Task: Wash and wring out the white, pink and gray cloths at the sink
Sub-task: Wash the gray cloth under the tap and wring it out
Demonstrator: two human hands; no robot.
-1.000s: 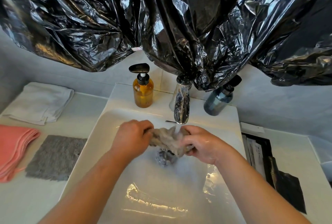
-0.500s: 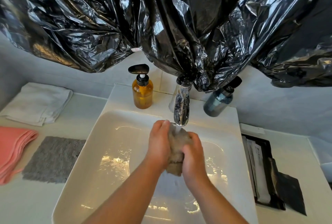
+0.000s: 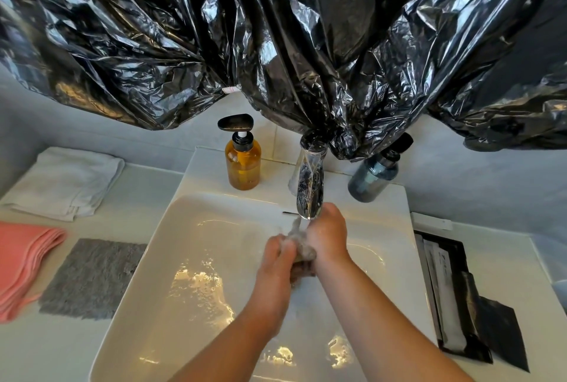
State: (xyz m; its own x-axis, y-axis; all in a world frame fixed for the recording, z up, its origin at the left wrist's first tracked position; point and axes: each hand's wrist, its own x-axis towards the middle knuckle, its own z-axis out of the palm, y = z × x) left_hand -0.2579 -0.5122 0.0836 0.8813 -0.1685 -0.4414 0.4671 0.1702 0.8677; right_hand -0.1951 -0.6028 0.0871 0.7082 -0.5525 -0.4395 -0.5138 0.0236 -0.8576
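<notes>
A pale, smooth surface (image 3: 147, 185) runs along a light wall, with a white rectangular sink (image 3: 190, 259) set into it. Crumpled black plastic sheeting (image 3: 276, 44) hangs across the upper part of the view and drapes down to the top of the chrome tap (image 3: 310, 188). On the sink's back ledge an amber pump bottle (image 3: 243, 164) stands left of the tap and a blue-gray bottle (image 3: 372, 179) right of it, partly under the plastic. On the surface to the left lie a folded white cloth (image 3: 64, 182) at the back, a pink cloth (image 3: 21, 265) at the frame's edge, and a flat gray cloth (image 3: 92, 277) just beside the basin. To the right of the sink sits a dark tray of flat packets (image 3: 451, 295).

Over the basin, directly under the tap's spout, a wet gray cloth (image 3: 302, 248) is bunched into a narrow twist. Its long axis runs roughly upright in the view: one ragged end points up toward the spout, nearly touching it, and the other end points down toward the person. The left hand (image 3: 279, 262) wraps the lower part with its fingers closed around the cloth; the right hand (image 3: 328, 237) presses against the upper part from the other side, fingers likewise curled tight on it. The two hands touch each other around the cloth. The basin floor glistens with water.
</notes>
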